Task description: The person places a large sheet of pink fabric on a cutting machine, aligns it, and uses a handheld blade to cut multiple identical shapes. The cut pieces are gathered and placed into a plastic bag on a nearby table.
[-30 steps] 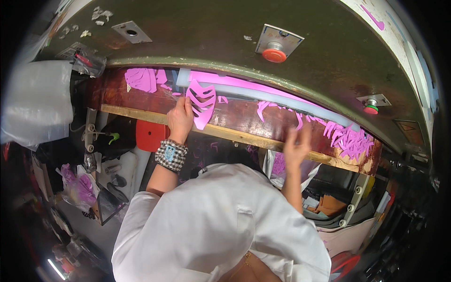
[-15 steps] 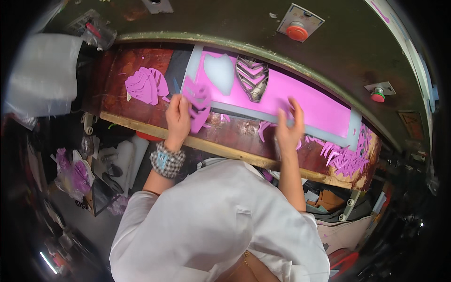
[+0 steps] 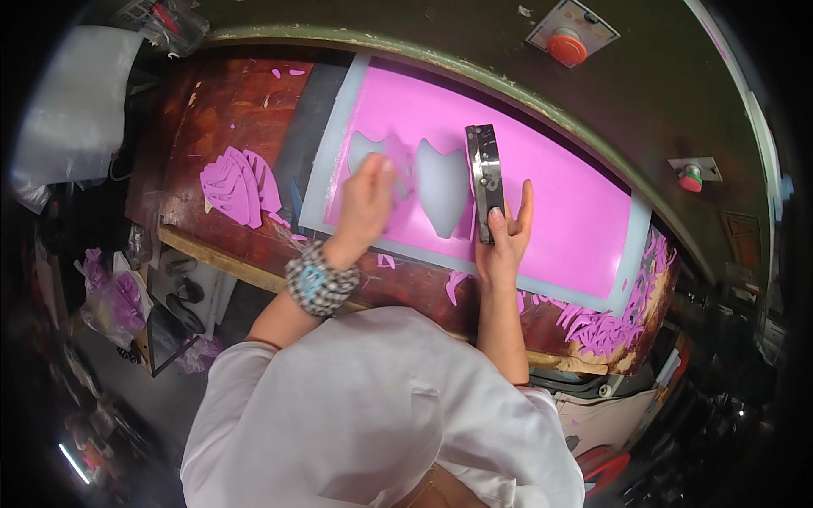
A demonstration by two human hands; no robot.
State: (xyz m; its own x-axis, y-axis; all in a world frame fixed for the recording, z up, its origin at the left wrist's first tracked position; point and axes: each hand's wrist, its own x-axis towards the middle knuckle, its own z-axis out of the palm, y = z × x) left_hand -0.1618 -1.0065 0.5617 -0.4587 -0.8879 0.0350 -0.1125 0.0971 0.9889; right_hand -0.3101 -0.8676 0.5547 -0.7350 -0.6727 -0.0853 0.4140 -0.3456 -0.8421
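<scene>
My left hand (image 3: 364,207), smeared by motion, is closed over the left part of a pink sheet (image 3: 550,199). A blurred pink cut-out piece (image 3: 401,165) is at its fingertips. My right hand (image 3: 506,241) grips the lower end of a dark metal cutting die (image 3: 484,169), which stands tilted on its edge over the sheet. Left of the die, two leaf-shaped holes in the sheet show the pale board (image 3: 317,203) beneath; my left hand partly hides the farther left one.
Slotted pink pieces (image 3: 241,186) are piled on the red-brown table (image 3: 246,102) at left. Pink scraps (image 3: 605,326) heap at the right end. A green machine body (image 3: 474,34) with red buttons (image 3: 566,47) overhangs the far side.
My right hand has taken hold of the die and tipped it up, uncovering a second hole. My left hand has moved right, over the sheet. More of the sheet shows.
</scene>
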